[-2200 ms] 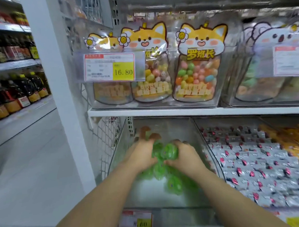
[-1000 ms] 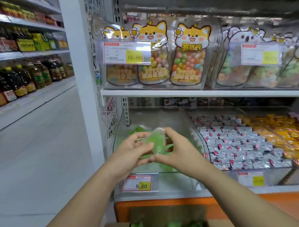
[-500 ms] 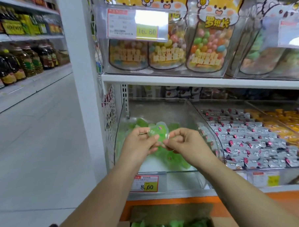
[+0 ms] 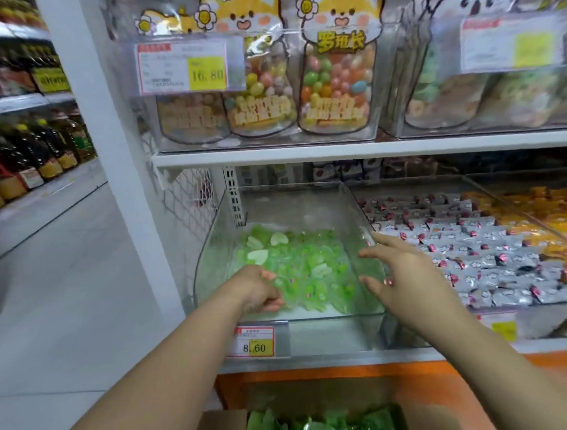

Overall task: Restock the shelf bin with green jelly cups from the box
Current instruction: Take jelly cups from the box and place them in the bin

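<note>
Many green jelly cups [image 4: 306,267] are lying in the shelf bin [image 4: 292,208], with more waiting in the box [image 4: 221,423], looking light, slippery and squishy, so scooping gently from underneath seems best, while the right hand [image 4: 406,278] is hanging wide open and the left hand [image 4: 256,291] is curling among them, though I cannot tell if it is holding any.

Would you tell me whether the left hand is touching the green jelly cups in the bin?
Touching: the head view shows the left hand in the bin, fingers curled into the green jelly cups.

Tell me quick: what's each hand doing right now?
Left hand: fingers curled among the jelly cups; a grip cannot be told.
Right hand: open, holding nothing.
</note>
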